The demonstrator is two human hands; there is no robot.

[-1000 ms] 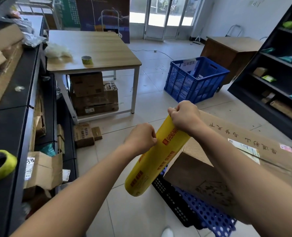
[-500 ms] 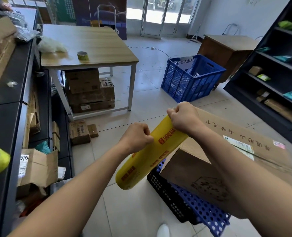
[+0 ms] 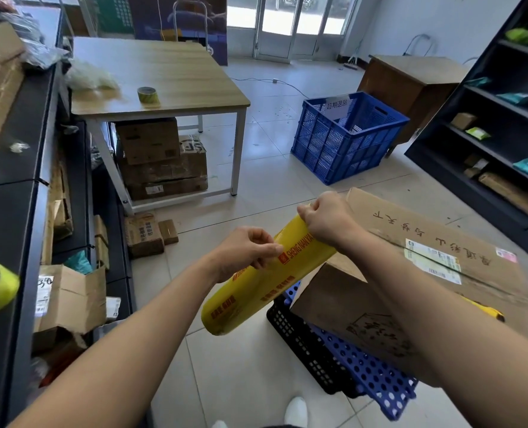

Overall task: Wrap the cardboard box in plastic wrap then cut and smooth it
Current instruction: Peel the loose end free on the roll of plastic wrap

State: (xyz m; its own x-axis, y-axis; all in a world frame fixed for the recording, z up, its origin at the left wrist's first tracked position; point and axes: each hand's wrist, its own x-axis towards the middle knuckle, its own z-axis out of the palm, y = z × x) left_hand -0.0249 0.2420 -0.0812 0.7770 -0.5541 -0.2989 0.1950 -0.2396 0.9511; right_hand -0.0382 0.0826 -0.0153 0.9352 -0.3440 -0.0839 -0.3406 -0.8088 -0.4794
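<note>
A large cardboard box (image 3: 435,273) with handwriting and shipping labels lies on stacked black and blue perforated crates (image 3: 343,359) at lower right. In front of it I hold a yellow roll of plastic wrap (image 3: 256,291), tilted with its far end up. My right hand (image 3: 326,219) grips the roll's upper end. My left hand (image 3: 245,253) pinches at the film near the roll's middle. A yellow tool (image 3: 485,311) lies on the box, partly hidden by my right forearm.
A wooden table (image 3: 176,75) with a tape roll (image 3: 148,94) stands at the back, boxes beneath it. A blue crate (image 3: 346,137) sits on the tiled floor. Dark shelving runs along the left (image 3: 18,168) and right (image 3: 503,118). Small boxes (image 3: 145,234) lie on the floor.
The fingers of my left hand have gone from a closed fist to pinching at the roll's surface. The roll and right hand have barely moved.
</note>
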